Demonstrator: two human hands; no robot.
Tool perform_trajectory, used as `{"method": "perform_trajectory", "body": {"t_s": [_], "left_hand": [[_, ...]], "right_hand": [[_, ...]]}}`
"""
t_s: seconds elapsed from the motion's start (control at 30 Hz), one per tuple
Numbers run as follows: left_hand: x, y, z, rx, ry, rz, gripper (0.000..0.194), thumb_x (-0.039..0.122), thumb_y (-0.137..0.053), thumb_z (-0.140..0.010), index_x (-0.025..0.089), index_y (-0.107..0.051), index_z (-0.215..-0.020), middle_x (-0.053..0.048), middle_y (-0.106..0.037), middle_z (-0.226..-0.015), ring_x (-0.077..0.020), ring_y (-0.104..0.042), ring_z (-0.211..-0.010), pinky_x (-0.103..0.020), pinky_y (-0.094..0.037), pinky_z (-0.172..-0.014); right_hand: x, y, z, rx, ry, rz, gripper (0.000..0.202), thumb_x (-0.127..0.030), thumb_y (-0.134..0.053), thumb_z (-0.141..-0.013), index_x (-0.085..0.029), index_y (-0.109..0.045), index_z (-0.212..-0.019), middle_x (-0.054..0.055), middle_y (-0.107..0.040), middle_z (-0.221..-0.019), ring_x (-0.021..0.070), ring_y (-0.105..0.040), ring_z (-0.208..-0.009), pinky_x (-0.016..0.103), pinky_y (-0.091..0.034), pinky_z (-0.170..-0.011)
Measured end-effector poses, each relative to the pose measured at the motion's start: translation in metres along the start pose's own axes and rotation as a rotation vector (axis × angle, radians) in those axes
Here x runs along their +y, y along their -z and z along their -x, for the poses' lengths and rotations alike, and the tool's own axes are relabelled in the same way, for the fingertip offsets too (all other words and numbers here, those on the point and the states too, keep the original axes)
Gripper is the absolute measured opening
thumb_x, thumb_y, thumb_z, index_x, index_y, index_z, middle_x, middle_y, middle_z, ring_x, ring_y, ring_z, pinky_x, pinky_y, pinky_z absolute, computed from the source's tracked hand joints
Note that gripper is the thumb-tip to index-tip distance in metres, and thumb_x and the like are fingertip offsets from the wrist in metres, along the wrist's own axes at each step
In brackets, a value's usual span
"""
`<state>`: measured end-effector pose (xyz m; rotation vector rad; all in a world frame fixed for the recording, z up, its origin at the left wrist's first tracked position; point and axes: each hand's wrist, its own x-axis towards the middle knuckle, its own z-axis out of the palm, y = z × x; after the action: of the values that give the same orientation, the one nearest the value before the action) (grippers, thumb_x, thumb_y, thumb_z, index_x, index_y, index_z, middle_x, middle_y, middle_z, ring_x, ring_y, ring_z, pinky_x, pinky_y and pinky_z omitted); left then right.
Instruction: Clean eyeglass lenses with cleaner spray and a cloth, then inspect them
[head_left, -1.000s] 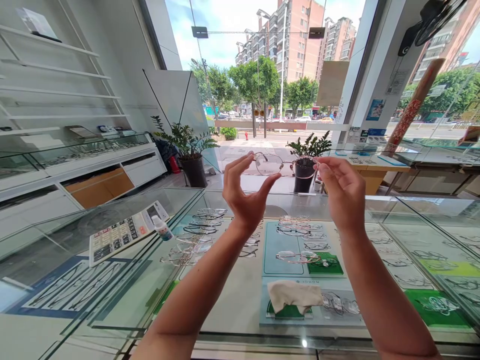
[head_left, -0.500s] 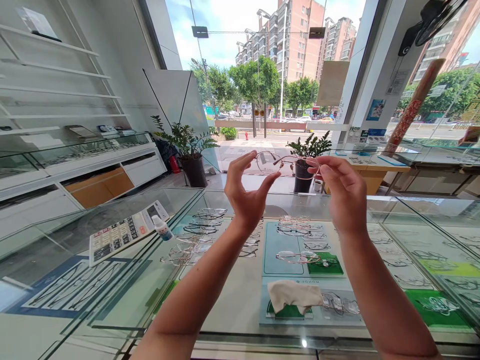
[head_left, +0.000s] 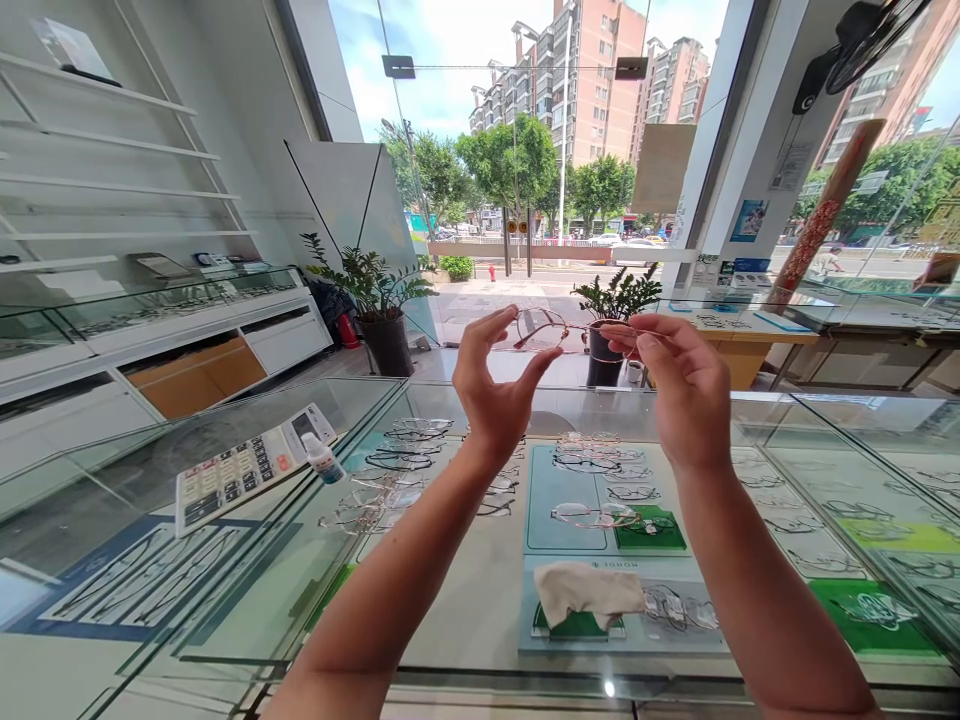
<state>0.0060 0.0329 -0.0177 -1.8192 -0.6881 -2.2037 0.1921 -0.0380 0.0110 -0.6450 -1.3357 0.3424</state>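
A thin metal-framed pair of eyeglasses [head_left: 541,329] is held up in front of me, above the glass counter. My left hand [head_left: 491,375] grips the rim of the left lens between thumb and fingertips, at its top and bottom. With my right hand [head_left: 686,385] I hold the other side of the eyeglasses, fingers closed near the right lens and temple arm. One temple arm shows through the left lens. Below, a crumpled beige cloth [head_left: 589,592] lies on the counter, and another pair of eyeglasses [head_left: 596,515] sits near a green pad [head_left: 651,528].
The glass display counter [head_left: 457,645] holds rows of eyeglass frames. A calculator [head_left: 247,470] and a small white-capped bottle [head_left: 322,458] lie at left. Beyond stand two potted plants [head_left: 386,345], a glass door and a wooden table [head_left: 739,345].
My right fingers have shifted left over the right lens, and the temple arm seen by the left lens has swung further left and down. My left hand keeps its grip.
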Motion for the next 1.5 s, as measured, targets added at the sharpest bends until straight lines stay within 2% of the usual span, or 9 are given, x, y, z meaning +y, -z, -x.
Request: {"method": "perform_trajectory", "body": {"t_s": [0.17, 0.33, 0.47, 0.67, 0.9, 1.07, 1.3, 1.4, 1.5], "left_hand": [[-0.001, -0.001, 0.0, -0.03, -0.002, 0.053, 0.058, 0.043, -0.087, -0.091, 0.024, -0.06, -0.139, -0.013, -0.071, -0.138, -0.0274, -0.07, -0.132, -0.042, -0.064, -0.099], [0.002, 0.002, -0.004, -0.089, -0.074, -0.014, 0.055, 0.043, -0.086, -0.092, 0.023, -0.061, -0.137, -0.012, -0.076, -0.134, -0.0263, -0.072, -0.13, -0.043, -0.064, -0.103], [0.009, 0.006, -0.009, -0.192, -0.195, -0.022, 0.053, 0.041, -0.087, -0.092, 0.024, -0.063, -0.136, -0.011, -0.077, -0.136, -0.0272, -0.072, -0.132, -0.047, -0.059, -0.113], [0.017, 0.009, -0.01, -0.307, -0.269, -0.03, 0.051, 0.039, -0.085, -0.093, 0.024, -0.064, -0.137, -0.012, -0.077, -0.137, -0.0274, -0.072, -0.132, -0.045, -0.058, -0.111], [0.018, 0.011, -0.011, -0.355, -0.157, -0.011, 0.054, 0.047, -0.087, -0.09, 0.024, -0.067, -0.134, -0.011, -0.078, -0.132, -0.0285, -0.074, -0.127, -0.048, -0.059, -0.109], [0.018, 0.01, -0.011, -0.406, -0.056, 0.108, 0.052, 0.041, -0.087, -0.091, 0.023, -0.067, -0.134, -0.012, -0.078, -0.131, -0.0265, -0.076, -0.122, -0.042, -0.064, -0.102], [0.019, 0.008, -0.011, -0.48, 0.088, 0.321, 0.055, 0.036, -0.086, -0.093, 0.024, -0.062, -0.14, -0.013, -0.074, -0.138, -0.0246, -0.08, -0.114, -0.039, -0.067, -0.097], [0.019, 0.008, -0.011, -0.492, 0.124, 0.361, 0.057, 0.035, -0.087, -0.092, 0.024, -0.061, -0.141, -0.013, -0.073, -0.139, -0.0246, -0.08, -0.113, -0.04, -0.068, -0.097], [0.018, 0.008, -0.01, -0.507, 0.141, 0.396, 0.057, 0.036, -0.087, -0.092, 0.024, -0.061, -0.142, -0.013, -0.072, -0.14, -0.0247, -0.08, -0.113, -0.042, -0.068, -0.099]], "right_hand": [[0.004, 0.002, 0.0, -0.019, -0.019, -0.049, 0.021, -0.035, -0.062, -0.103, -0.024, -0.073, -0.116, 0.008, -0.085, -0.112, 0.0264, -0.082, -0.11, 0.052, -0.064, -0.103], [-0.003, 0.012, -0.003, 0.018, 0.069, 0.173, 0.022, -0.037, -0.069, -0.098, -0.029, -0.076, -0.118, 0.006, -0.08, -0.13, 0.0269, -0.073, -0.126, 0.052, -0.057, -0.112], [-0.006, 0.017, -0.007, -0.115, 0.164, 0.366, 0.013, -0.035, -0.072, -0.098, -0.029, -0.081, -0.105, 0.006, -0.08, -0.127, 0.0285, -0.072, -0.127, 0.056, -0.051, -0.117], [0.002, 0.022, -0.01, -0.234, 0.113, 0.435, 0.008, -0.033, -0.074, -0.097, -0.028, -0.08, -0.096, 0.007, -0.082, -0.121, 0.0306, -0.073, -0.125, 0.06, -0.05, -0.116], [-0.001, 0.029, -0.013, -0.356, 0.003, 0.377, 0.013, -0.037, -0.074, -0.099, -0.027, -0.079, -0.093, 0.007, -0.081, -0.123, 0.0298, -0.072, -0.124, 0.057, -0.048, -0.116], [0.001, 0.028, -0.013, -0.375, -0.07, 0.33, 0.015, -0.039, -0.071, -0.1, -0.027, -0.078, -0.096, 0.007, -0.079, -0.127, 0.0288, -0.07, -0.126, 0.055, -0.048, -0.117], [0.006, 0.028, -0.015, -0.446, -0.258, 0.187, 0.023, -0.049, -0.072, -0.099, -0.027, -0.078, -0.094, 0.007, -0.075, -0.141, 0.0287, -0.071, -0.125, 0.054, -0.05, -0.115], [0.004, 0.027, -0.015, -0.466, -0.321, 0.124, 0.023, -0.048, -0.072, -0.098, -0.026, -0.079, -0.093, 0.007, -0.079, -0.135, 0.0266, -0.073, -0.116, 0.049, -0.054, -0.108], [0.004, 0.026, -0.016, -0.466, -0.372, 0.092, 0.021, -0.047, -0.074, -0.095, -0.027, -0.08, -0.096, 0.006, -0.084, -0.117, 0.0241, -0.075, -0.102, 0.044, -0.058, -0.097]]}}
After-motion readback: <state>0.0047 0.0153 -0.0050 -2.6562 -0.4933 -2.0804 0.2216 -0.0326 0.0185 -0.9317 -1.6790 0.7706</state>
